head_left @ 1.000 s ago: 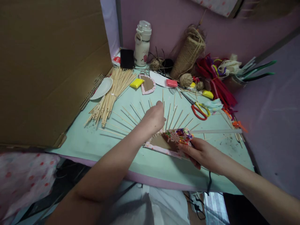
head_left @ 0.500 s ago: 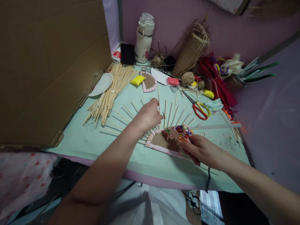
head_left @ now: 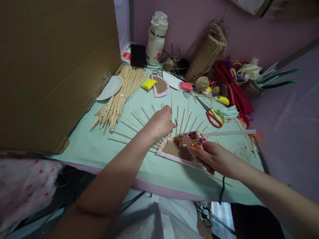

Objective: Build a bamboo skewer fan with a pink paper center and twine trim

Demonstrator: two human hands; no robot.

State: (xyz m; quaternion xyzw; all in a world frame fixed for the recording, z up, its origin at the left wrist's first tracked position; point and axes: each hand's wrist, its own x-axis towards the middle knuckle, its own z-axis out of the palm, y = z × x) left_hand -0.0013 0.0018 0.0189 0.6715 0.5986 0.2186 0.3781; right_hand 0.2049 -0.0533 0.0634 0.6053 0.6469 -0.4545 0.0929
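Right now, the held stick (head_left: pixel 171 101) points almost straight away from the person, its long axis running lengthwise past the fingertips of the left hand (head_left: pixel 161 123), its near end at the curved edge of the cardboard half-round (head_left: pixel 176 151). That hand is pinched on the stick, fingertips partly hidden; the right hand (head_left: pixel 215 157) is wrapped around the flower-patterned glue gun (head_left: pixel 190 137). The gun points leftward at the held stick, with a pale glue stick (head_left: pixel 231 133) jutting out rightward beyond the right hand. The half-round lies between the hands, nearer the person than the left one, and a fan of sticks (head_left: pixel 177 116) spreads around both sides of that hand. Compared with a second ago, the held stick stands farther left of its neighbour, and more pink edging shows below the left hand.
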